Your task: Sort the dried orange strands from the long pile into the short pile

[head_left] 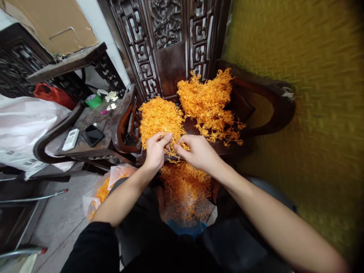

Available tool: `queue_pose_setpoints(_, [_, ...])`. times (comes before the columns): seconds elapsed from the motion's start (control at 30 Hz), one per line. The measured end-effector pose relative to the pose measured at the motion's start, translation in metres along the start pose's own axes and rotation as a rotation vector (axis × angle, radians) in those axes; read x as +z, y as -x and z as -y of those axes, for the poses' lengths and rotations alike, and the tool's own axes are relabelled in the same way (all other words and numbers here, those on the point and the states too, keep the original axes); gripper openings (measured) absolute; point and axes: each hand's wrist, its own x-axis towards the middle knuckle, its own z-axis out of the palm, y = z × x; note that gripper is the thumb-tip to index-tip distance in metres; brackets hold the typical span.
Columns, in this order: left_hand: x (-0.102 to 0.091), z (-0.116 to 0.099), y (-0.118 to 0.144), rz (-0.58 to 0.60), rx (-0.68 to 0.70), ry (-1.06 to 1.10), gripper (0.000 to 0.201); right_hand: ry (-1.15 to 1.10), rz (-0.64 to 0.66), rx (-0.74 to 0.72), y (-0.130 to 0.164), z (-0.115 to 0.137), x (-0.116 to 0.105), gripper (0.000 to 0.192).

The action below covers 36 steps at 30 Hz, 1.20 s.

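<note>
A tangled orange plastic sprig [171,146] is pinched between left hand [156,151] and right hand [199,152], fingers clamped, above the loose orange pile [184,189] for sorting.

Your hands are hemmed in — orange heaps [160,115] and [209,100] at twelve, chair arm [125,121] at ten, curved arm [270,113] at two; open room only at six — above the bag [184,197].

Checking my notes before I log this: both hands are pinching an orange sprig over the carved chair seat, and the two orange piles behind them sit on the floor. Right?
Not quite. In the head view the two orange piles sit on the chair seat, not the floor. The rest holds: left hand and right hand pinch an orange sprig.
</note>
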Motion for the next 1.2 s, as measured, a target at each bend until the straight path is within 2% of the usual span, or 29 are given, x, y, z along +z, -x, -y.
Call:
queue_pose_setpoints(0.13, [-0.003,-0.001,-0.018,-0.095,-0.016,0.116,0.034,-0.168,0.133,0.211,-0.006,0.004,-0.004,0.026])
queue_pose_setpoints(0.2, [-0.011,-0.008,-0.032,-0.198,0.009,0.169,0.035,-0.27,0.234,0.266,-0.005,0.004,-0.005,0.024])
queue_pose_setpoints(0.27, [-0.02,-0.016,-0.042,-0.238,0.024,0.192,0.035,-0.385,0.261,0.307,-0.004,0.002,-0.006,0.024])
queue_pose_setpoints(0.33, [-0.026,-0.021,-0.044,-0.166,0.003,0.183,0.035,-0.54,0.175,0.353,-0.004,-0.002,-0.009,0.024])
queue_pose_setpoints(0.43, [-0.025,-0.023,-0.033,-0.014,-0.06,0.154,0.037,-0.801,-0.039,0.415,-0.007,-0.012,-0.013,0.038])
queue_pose_setpoints(0.5, [-0.02,-0.023,-0.022,0.056,-0.098,0.149,0.036,-0.934,-0.093,0.437,-0.009,-0.016,-0.017,0.046])
queue_pose_setpoints(0.67, [-0.019,-0.028,-0.012,0.115,-0.173,0.223,0.029,-1.058,-0.024,0.414,-0.006,-0.021,-0.032,0.046])
queue_pose_setpoints(0.8, [-0.028,-0.033,-0.019,0.072,-0.157,0.343,0.023,-1.052,-0.046,0.395,-0.001,-0.026,-0.052,0.04])
queue_pose_setpoints(0.9, [-0.03,-0.035,-0.019,0.081,-0.159,0.379,0.018,-1.017,-0.091,0.409,0.001,-0.029,-0.059,0.03])
queue_pose_setpoints(1.0, [-0.027,-0.035,-0.012,0.188,-0.209,0.389,0.018,-0.998,-0.102,0.396,0.001,-0.028,-0.052,0.023])
queue_pose_setpoints(1.13, [-0.019,-0.032,-0.002,0.304,-0.295,0.392,0.011,-0.991,0.07,0.37,0.002,-0.023,-0.035,0.037])
queue_pose_setpoints(1.2, [-0.014,-0.03,0.002,0.353,-0.321,0.401,0.014,-0.934,0.097,0.365,0.001,-0.02,-0.029,0.042])
